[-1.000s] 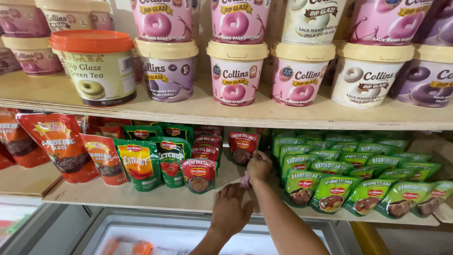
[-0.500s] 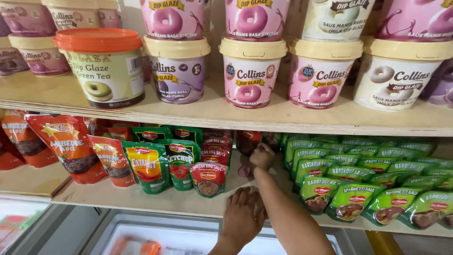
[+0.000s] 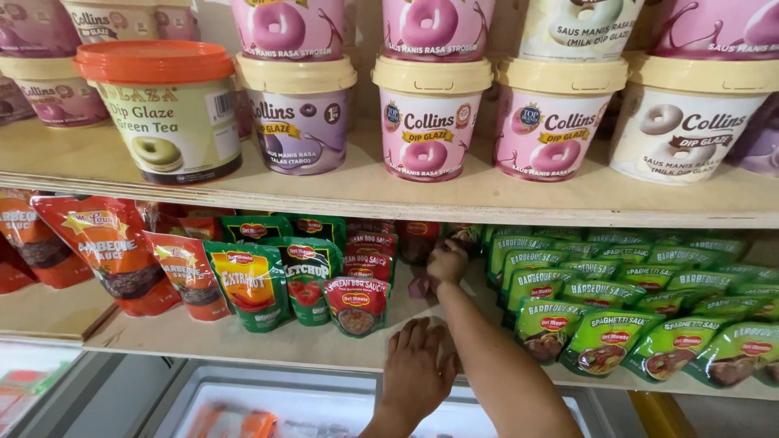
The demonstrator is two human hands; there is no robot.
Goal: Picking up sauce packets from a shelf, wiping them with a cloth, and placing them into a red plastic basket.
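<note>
Left hand (image 3: 416,369): open, fingers spread, palm flat on the front edge of the lower shelf (image 3: 243,345), just beside the red sauce pouch (image 3: 356,305). Right hand (image 3: 445,264): reaches toward the shelf's back, closed around a small pink item (image 3: 420,285), between the red pouch row (image 3: 369,247) and the green pouches (image 3: 552,284)

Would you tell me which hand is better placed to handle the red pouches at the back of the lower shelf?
The right hand, I judge: it is already reaching deep between the red pouches and green pouches. The left hand lies flat on the shelf's front edge.
</note>
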